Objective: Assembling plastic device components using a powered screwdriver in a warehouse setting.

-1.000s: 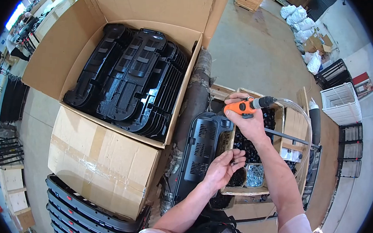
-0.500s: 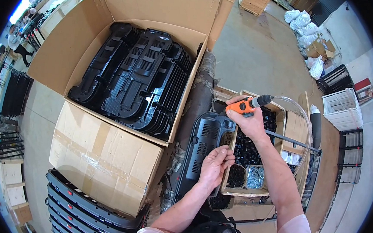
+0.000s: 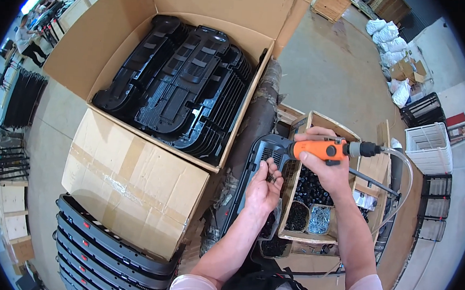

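My right hand (image 3: pixel 325 165) grips an orange air screwdriver (image 3: pixel 332 150) that lies sideways with a clear hose (image 3: pixel 402 181) running off its right end. My left hand (image 3: pixel 263 189) is cupped palm up just left of it, with small dark screws pinched at the fingertips. Under both hands lies a black plastic panel (image 3: pixel 261 152) on the bench. To the right of the left hand stands a wooden tray (image 3: pixel 298 129) holding black parts, dark screws and shiny screws.
A big open cardboard box (image 3: pixel 134 165) full of stacked black plastic panels (image 3: pixel 188 88) fills the left. More black panels (image 3: pixel 101 254) are stacked at lower left. A white crate (image 3: pixel 426 145) and black crates stand at the right, white sacks farther back.
My left hand has lifted off the tray's edge and turned palm up with screws at its fingertips. The right hand with the screwdriver has hardly moved.
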A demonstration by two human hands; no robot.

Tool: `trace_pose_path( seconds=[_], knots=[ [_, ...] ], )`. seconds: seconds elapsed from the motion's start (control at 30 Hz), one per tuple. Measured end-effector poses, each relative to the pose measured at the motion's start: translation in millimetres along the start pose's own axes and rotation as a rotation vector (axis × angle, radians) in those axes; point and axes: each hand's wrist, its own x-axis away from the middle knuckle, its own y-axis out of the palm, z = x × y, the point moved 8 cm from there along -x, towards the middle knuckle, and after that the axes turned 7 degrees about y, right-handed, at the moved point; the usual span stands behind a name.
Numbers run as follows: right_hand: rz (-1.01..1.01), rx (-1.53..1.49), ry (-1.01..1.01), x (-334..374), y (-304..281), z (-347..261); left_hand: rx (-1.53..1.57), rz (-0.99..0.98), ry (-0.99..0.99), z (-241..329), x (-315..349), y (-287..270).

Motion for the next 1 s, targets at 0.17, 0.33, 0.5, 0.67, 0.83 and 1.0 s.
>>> trace_pose_path(
  seconds=[0.17, 0.33, 0.5, 0.67, 0.83, 1.0],
  knots=[
    [-0.082, 0.064, 0.01, 9, 18, 0, 0.224, -0.091, -0.028, 6, -9, 15],
    [-0.092, 0.046, 0.043, 9, 23, 1, 0.226, -0.117, -0.102, 7, -8, 14],
    [-0.121, 0.056, 0.046, 7, 29, 4, 0.212, -0.223, -0.1, 13, -8, 9],
    [-0.124, 0.074, 0.013, 8, 37, 8, 0.241, -0.222, -0.102, 12, -6, 19],
    [-0.057, 0.085, -0.006, -6, 49, 18, 0.176, -0.109, -0.015, -2, 6, 19],
    [-0.082, 0.109, 0.01, -17, 63, 21, 0.234, -0.163, -0.176, -44, 27, -9]
  ],
)
